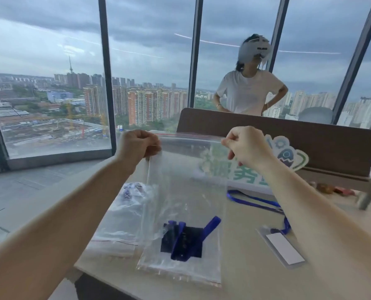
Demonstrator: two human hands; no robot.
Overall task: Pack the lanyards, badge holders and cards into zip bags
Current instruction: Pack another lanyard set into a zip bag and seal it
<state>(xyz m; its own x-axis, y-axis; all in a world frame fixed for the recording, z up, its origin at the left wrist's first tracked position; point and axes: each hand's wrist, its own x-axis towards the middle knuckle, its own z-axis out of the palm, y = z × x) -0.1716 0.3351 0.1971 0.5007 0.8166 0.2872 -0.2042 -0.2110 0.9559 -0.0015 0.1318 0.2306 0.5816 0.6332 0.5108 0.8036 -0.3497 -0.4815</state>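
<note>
I hold a clear zip bag [186, 191] up in front of me by its red-lined top edge. My left hand [138, 145] pinches the top left corner and my right hand [246, 146] pinches the top right. At the bag's bottom lie a folded blue lanyard [208, 229] and a dark card [193, 241]. On the table to the right rests a clear badge holder [282, 249] with a white card, clipped to another blue lanyard [253, 201].
More zip bags [119, 224], one with blue-printed contents, lie on the table's left part near its edge. A brown divider panel [310, 137] with a green-lettered sign [288, 156] stands behind. A person stands beyond it by floor-to-ceiling windows.
</note>
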